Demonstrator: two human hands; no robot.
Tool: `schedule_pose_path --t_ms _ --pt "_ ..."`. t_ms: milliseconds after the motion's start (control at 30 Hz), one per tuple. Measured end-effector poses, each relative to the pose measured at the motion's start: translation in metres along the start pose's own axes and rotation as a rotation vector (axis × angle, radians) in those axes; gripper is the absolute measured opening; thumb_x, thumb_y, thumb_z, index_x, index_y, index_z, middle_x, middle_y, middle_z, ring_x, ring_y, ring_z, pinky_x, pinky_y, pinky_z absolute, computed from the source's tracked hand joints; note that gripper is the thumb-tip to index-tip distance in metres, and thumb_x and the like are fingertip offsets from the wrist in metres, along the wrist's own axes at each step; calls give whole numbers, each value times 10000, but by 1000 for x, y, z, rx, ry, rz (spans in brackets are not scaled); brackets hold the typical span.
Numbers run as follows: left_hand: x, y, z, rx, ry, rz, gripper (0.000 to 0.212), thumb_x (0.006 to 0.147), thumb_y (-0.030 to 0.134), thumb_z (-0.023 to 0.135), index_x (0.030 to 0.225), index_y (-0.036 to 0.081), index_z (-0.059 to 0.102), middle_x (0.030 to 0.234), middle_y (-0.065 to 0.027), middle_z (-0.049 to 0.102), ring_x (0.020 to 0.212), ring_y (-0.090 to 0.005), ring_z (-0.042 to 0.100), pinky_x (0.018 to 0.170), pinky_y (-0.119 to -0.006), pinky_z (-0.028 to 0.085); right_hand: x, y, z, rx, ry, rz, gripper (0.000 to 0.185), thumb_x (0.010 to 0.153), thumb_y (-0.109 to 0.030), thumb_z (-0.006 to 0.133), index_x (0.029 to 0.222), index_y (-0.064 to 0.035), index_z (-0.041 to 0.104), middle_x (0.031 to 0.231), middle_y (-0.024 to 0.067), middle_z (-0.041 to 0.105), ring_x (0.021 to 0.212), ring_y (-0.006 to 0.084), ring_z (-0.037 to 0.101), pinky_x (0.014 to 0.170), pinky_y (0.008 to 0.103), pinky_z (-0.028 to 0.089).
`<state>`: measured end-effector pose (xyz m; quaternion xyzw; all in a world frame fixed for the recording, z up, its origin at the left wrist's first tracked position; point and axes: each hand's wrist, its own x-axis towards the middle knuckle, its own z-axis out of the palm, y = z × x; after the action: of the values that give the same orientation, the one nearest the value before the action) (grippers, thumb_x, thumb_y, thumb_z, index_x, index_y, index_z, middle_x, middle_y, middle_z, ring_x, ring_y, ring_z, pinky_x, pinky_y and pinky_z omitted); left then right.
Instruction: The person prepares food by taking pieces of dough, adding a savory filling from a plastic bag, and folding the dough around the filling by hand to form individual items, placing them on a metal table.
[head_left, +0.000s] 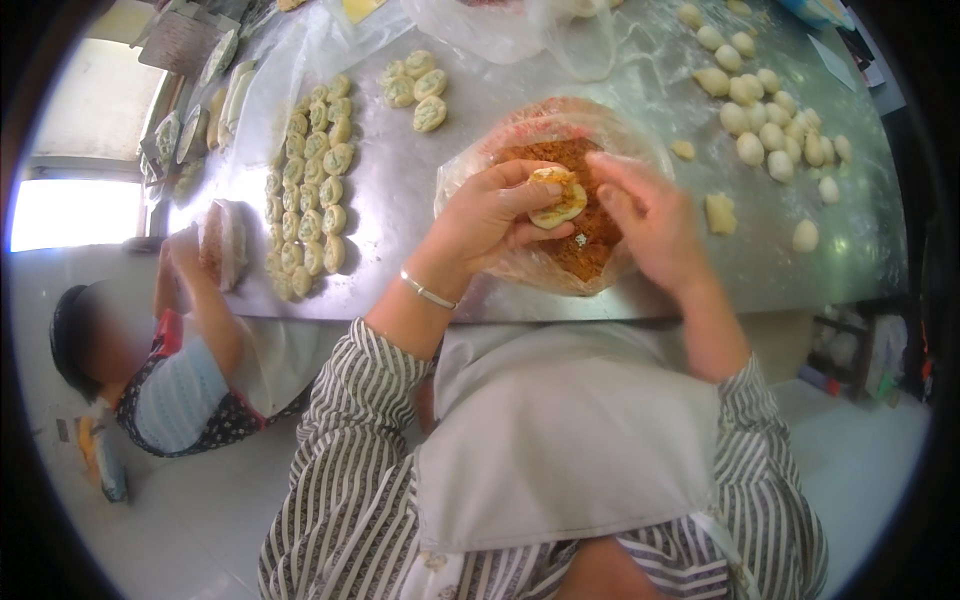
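My left hand (502, 202) holds a small dough wrapper (553, 216), with orange-brown crumbly filling smeared on it. The wrapper is above a plastic bag (465, 169) whose mouth is spread around a mass of the same filling (589, 259). Just right of the wrapper is my right hand (652, 214), blurred, its thumb and fingers over the bag; whether they pinch any filling is unclear. To the right of that hand, a flattened dough piece (721, 214) and a smaller dough scrap (682, 150) lie on the metal table (405, 225).
Several pale dough balls (772, 136) cluster at the right. Rows of shaped dough pieces with green filling (311, 176) stand at the left, with a small group (429, 112) behind. Clear plastic sheeting (495, 34) covers the back. A co-worker (180, 382) handles another filling bag (221, 244) at far left.
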<state>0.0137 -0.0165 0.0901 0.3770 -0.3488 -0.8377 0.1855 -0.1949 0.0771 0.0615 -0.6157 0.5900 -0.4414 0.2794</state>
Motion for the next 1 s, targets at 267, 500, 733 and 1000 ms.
schedule_pose_path --t_ms 267,500,733,1000 --pt "-7 -4 16 -273 -192 -98 322 1039 113 587 1319 -35 526 1192 -161 657 1106 -332 682 904 -450 632 5 -6 18 -21 -34 -135 995 688 -373 915 1496 -15 459 1498 202 509 1426 350 463 1183 440 382" --pt "-7 -21 31 120 -28 141 306 1011 87 597 1293 -30 570 1045 -87 674 938 -186 686 830 -338 583 11 -9 24 -32 8 -253 773 756 -182 846 1455 -63 538 1503 158 532 1428 322 476 1187 422 379" --pt "-9 -13 42 279 83 269 252 994 80 605 1209 -49 621 994 -44 669 890 -113 645 766 -256 516 11 5 36 97 111 -227 560 775 -137 800 1309 -119 631 1416 107 620 1328 329 561 1123 412 445" --pt "-10 -21 40 -39 100 148 206 999 109 652 1153 -27 629 1099 -80 691 981 -101 652 804 -261 541 9 -4 40 130 201 -223 417 830 -126 776 1231 -110 661 1378 110 649 1287 313 603 1053 394 490"
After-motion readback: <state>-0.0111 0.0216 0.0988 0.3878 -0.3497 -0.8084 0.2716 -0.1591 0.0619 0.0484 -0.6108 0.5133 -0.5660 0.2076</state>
